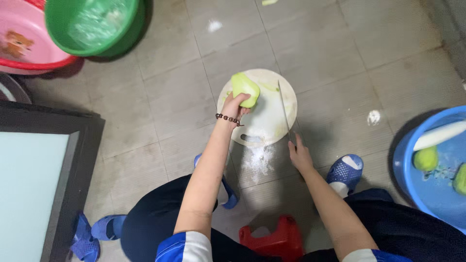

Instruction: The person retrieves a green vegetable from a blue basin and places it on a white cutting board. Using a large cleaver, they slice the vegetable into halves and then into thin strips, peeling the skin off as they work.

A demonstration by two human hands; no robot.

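While the left hand (236,104) grips the gourd (245,89), a smooth, pale green, peeled chunk, it stands on the round white board (264,123), at its far left edge. Across the board, the right hand (299,154) closes on a knife (284,109), blade lengthwise.
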